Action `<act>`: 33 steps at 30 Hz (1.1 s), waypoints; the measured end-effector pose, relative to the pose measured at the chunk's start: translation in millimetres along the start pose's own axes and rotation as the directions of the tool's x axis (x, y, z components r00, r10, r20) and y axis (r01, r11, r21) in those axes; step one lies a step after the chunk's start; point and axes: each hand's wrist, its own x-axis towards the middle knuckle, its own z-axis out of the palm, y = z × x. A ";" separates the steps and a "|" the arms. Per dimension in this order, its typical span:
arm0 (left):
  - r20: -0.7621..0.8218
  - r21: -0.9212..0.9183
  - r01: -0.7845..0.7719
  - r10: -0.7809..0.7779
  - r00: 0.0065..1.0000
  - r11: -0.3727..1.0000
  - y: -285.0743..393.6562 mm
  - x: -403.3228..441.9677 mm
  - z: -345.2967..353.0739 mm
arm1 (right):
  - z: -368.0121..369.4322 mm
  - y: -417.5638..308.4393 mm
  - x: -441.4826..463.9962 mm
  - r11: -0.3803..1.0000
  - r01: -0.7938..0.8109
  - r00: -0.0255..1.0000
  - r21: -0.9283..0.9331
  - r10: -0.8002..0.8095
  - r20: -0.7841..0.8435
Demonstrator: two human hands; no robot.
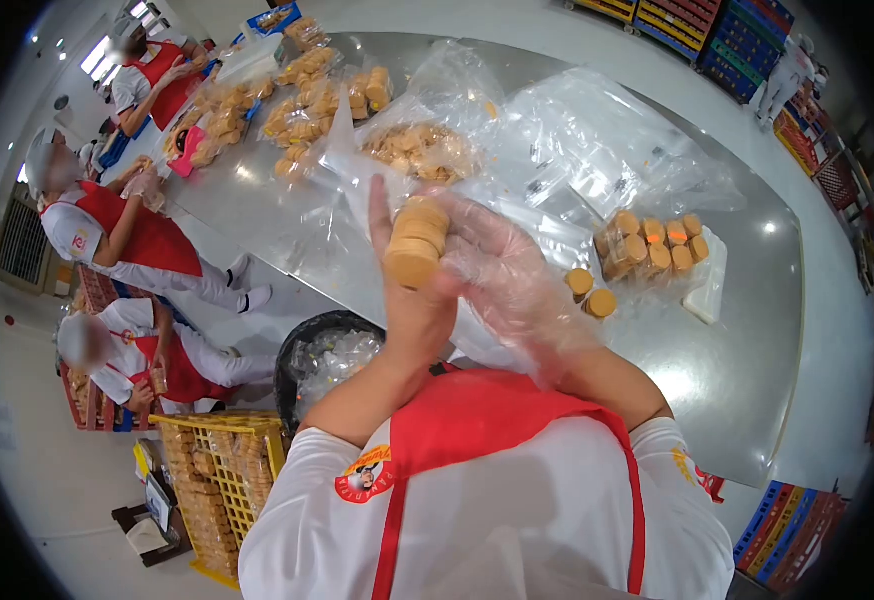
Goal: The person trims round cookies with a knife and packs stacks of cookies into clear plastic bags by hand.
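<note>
A stack of round, light-brown cookies [417,243] is held between my two hands over the table. My left hand [415,310], without a visible glove, cradles the stack from the left, one finger stretched upward. My right hand [502,270], in a clear plastic glove, grips it from the right side, with fingertips at its upper end. Just right of that hand, two short cookie stacks [589,292] stand on the table. Further right lies a clear bag of stacked cookies [657,245]. Beyond my hands, loose and broken cookies [425,150] sit in clear plastic.
Clear plastic bags [607,130] spread over the metal table [722,370]. Several filled cookie bags [307,100] lie at the far left. A black bin [292,370] and a yellow crate [242,470] stand left of me. Co-workers in red aprons [147,230] work along the left.
</note>
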 end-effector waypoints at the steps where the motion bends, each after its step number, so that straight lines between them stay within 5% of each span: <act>1: 0.028 -0.097 0.062 -0.059 0.998 0.993 2.9 3.8 -3.1 | -4.5 2.8 1.3 0.996 0.040 0.999 -0.079 -0.037 0.039; 5: -0.192 0.110 0.070 -0.048 0.980 0.991 18.4 12.7 -3.9 | -12.2 22.7 -4.5 0.913 0.163 0.984 -0.375 -0.122 0.131; 7: -0.163 0.046 0.036 -0.028 0.986 0.998 18.0 11.9 -0.3 | -5.0 27.2 -5.9 0.787 0.279 0.959 -0.550 -0.205 0.194; 12: -0.139 0.049 -0.037 0.043 0.989 0.998 11.8 3.0 12.3 | 3.7 35.3 2.1 0.738 0.431 0.902 -0.519 -0.368 0.225; 17: -0.036 0.188 -0.030 0.037 0.999 0.982 1.0 -4.6 -4.9 | 7.0 31.0 16.1 0.472 0.510 0.847 -0.719 -0.420 0.325; 22: -0.053 0.161 -0.029 0.038 0.998 0.987 -11.4 -17.5 15.9 | 32.3 16.7 28.6 0.749 0.460 0.887 -0.477 -0.359 0.291; 28: 0.165 0.053 0.054 -0.062 0.984 0.997 -22.0 -18.5 -13.6 | 26.5 17.2 29.2 0.693 0.449 0.894 -0.564 -0.357 0.272; 29: 0.162 0.034 0.055 -0.060 0.985 0.998 -26.9 -20.8 -23.6 | 19.8 17.7 28.5 0.521 0.502 0.861 -0.690 -0.374 0.344; 30: 0.062 0.096 0.073 -0.079 0.995 0.993 -17.1 -17.5 -35.6 | 10.8 18.4 28.8 0.322 0.535 0.830 -0.781 -0.373 0.415; 32: -0.100 0.243 0.108 -0.086 0.991 0.964 15.0 1.8 -61.5 | 8.1 6.9 15.4 0.278 0.488 0.870 -0.827 -0.231 0.435; 33: -0.063 0.571 0.070 -0.041 0.997 0.818 25.3 7.2 -79.3 | 4.8 6.0 6.4 0.245 0.483 0.875 -0.841 -0.158 0.457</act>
